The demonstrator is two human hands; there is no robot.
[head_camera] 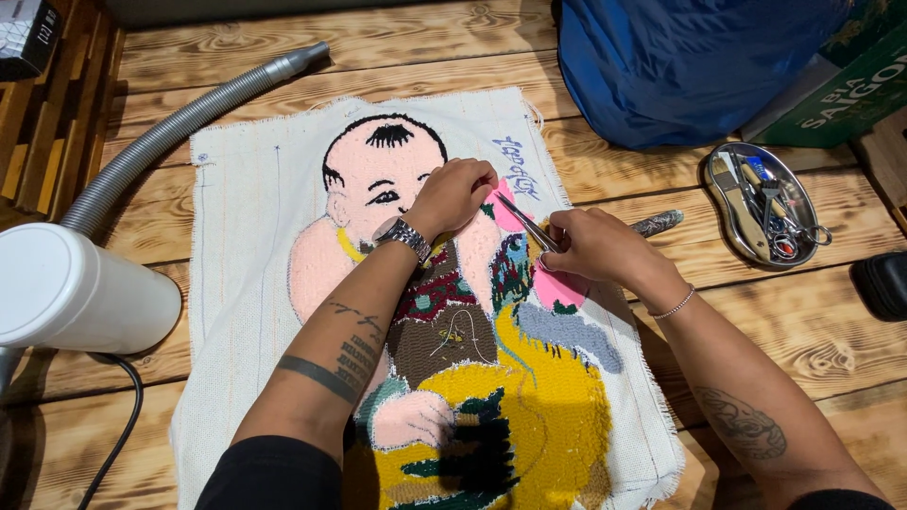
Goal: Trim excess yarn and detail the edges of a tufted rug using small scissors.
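Pressing my left hand (453,194) down on the white tufted cloth panel with its pink baby figure and yellow pile (416,312), I keep the fabric flat and taut where the work is, fingers curled and knuckles bearing on the pink area beside the face. The panel lies spread across the rough wooden plank tabletop (812,331), face up, so the pile is easy to reach from above.

My right hand (595,247) is closed around the handles of a pair of slim silver scissors (525,223), with the blades angled up and left toward my left fingertips, low against the pile. I cannot tell for sure whether the blades are parted or shut; they look thin and nearly together. Holding them almost level with the cloth lets them skim the surface rather than dig into it.

Just beyond my right hand a dark patterned cylindrical tool handle (657,223) lies on the planks at the cloth's edge. Farther right an oval shiny metal tray holding small tools (763,203) sits within reach but well apart from the panel. At the left edge a white plastic cylinder (80,291) with a grey ribbed hose (170,127) curves along the tabletop, beside the cloth. A blue fabric bag (690,61) rests at the top.
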